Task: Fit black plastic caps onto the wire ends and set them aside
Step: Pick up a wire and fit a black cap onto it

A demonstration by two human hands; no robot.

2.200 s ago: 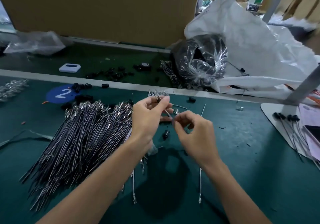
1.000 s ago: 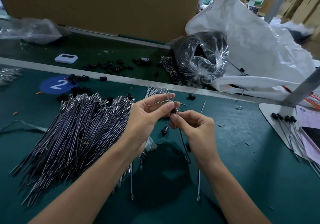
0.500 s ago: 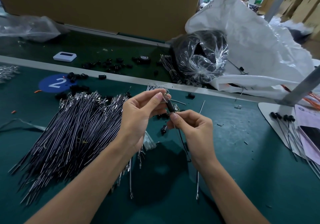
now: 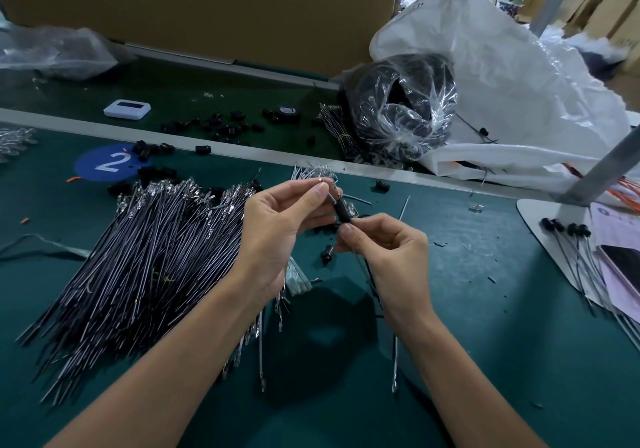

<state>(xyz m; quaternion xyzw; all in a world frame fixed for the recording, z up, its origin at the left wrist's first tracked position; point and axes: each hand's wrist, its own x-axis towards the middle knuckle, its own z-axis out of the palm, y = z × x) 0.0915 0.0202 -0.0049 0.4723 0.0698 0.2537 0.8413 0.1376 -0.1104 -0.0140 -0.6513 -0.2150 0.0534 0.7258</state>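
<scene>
Above the green mat, my left hand (image 4: 280, 225) pinches the metal tip of a thin wire between thumb and forefinger. A black plastic cap (image 4: 341, 211) sits on that wire just below the tip. My right hand (image 4: 384, 250) pinches the wire (image 4: 367, 276) right under the cap, and the wire hangs down past my wrist. A big heap of uncapped wires (image 4: 138, 260) lies to the left. Several capped wires (image 4: 568, 243) lie at the right. Loose black caps (image 4: 221, 125) are scattered at the back, and one cap (image 4: 326, 252) lies under my hands.
A clear bag of black parts (image 4: 401, 108) and a large white sack (image 4: 512, 76) fill the back right. A white stand base (image 4: 540, 212) with papers (image 4: 613, 236) is at the right edge. A small white device (image 4: 127, 108) and a blue "2" disc (image 4: 104, 163) lie at the left.
The black cap has slid onto the wire between my two hands and now sits near the tip. My hands have moved slightly apart along the wire.
</scene>
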